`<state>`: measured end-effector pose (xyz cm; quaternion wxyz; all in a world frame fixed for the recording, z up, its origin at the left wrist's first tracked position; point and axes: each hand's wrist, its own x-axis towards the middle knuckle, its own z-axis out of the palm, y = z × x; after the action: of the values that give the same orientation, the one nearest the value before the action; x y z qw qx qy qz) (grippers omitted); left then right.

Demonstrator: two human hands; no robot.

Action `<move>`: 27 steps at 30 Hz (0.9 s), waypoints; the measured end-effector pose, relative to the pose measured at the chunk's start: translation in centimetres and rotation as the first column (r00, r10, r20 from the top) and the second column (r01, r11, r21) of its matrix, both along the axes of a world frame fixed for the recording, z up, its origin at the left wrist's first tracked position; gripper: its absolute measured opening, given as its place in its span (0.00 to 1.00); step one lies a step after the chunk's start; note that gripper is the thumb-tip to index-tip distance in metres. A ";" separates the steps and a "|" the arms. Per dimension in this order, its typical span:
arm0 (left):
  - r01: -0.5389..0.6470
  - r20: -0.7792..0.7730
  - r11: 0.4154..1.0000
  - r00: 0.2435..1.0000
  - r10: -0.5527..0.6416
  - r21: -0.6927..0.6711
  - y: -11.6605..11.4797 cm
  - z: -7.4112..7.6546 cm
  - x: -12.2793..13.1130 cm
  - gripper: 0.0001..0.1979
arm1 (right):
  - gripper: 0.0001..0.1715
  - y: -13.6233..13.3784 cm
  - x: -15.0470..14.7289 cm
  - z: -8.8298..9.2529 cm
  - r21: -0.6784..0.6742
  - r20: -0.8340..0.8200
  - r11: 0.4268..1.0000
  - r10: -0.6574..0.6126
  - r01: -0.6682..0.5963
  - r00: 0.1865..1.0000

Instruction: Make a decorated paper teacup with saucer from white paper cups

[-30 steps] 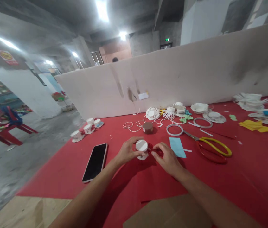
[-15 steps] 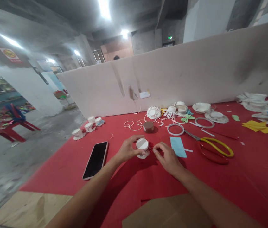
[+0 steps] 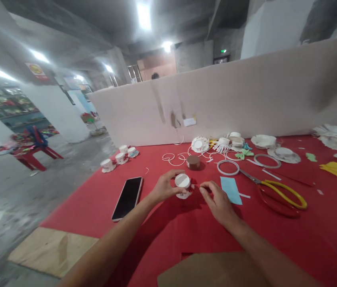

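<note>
My left hand (image 3: 164,188) grips a small white paper cup (image 3: 183,181) from its left side, thumb in front and fingers behind. The cup has a pale round top and a frilled, printed paper rim at its base. A little red shows at its right side. Just to the right is my right hand (image 3: 216,200), thumb and forefinger pinched together, apart from the cup. Whatever those fingertips hold, if anything, is too small to make out. Behind the cup sits a brown round roll (image 3: 193,162), perhaps tape.
A phone (image 3: 128,198) lies left of my hands, with several small paper cups (image 3: 121,158) farther back. Scissors (image 3: 282,191), a light-blue paper piece (image 3: 231,190) and a white ring (image 3: 228,168) lie rightward. A pale panel (image 3: 231,95) borders the red table's far edge.
My right hand has drawn slightly away from the cup to the right. My left hand still holds the cup. The view has shifted, so the scene sits farther right.
</note>
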<state>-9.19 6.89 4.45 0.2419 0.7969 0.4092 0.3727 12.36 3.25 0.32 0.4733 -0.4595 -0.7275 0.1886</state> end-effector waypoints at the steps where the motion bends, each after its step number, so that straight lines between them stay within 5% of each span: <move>1: -0.019 0.005 1.000 1.000 0.019 0.004 0.1 0.0 -0.6 0.32 | 0.11 0.0 0.0 -0.1 -0.007 -0.006 1.000 -0.009 0.009 1.000; 8: -0.285 0.029 0.958 0.958 0.284 0.021 4.2 -0.1 -8.9 0.30 | 0.15 0.5 0.4 -1.5 -0.071 0.037 0.996 -0.048 0.050 0.998; 16: -0.630 -0.117 0.764 0.756 0.644 0.138 11.9 0.0 -18.8 0.31 | 0.15 0.6 0.2 -2.0 -0.086 0.079 0.994 -0.063 0.070 0.995; 22: -0.702 -0.271 0.697 0.649 0.711 0.149 13.6 -0.1 -21.3 0.32 | 0.15 0.5 0.2 -1.9 -0.100 0.099 0.992 -0.062 0.072 0.993; 25: -0.713 -0.264 0.668 0.616 0.742 0.214 11.9 0.9 -20.6 0.28 | 0.15 0.5 0.3 -1.9 -0.099 0.109 0.993 -0.053 0.064 0.993; 27: -0.652 -0.214 0.698 0.667 0.714 0.297 9.4 1.8 -18.5 0.22 | 0.15 0.6 0.3 -2.0 -0.087 0.114 0.994 -0.061 0.071 0.992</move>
<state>-27.65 16.33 6.23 -0.0633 0.6522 0.6730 0.3430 12.66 3.82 -1.64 0.4165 -0.5143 -0.7277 0.1800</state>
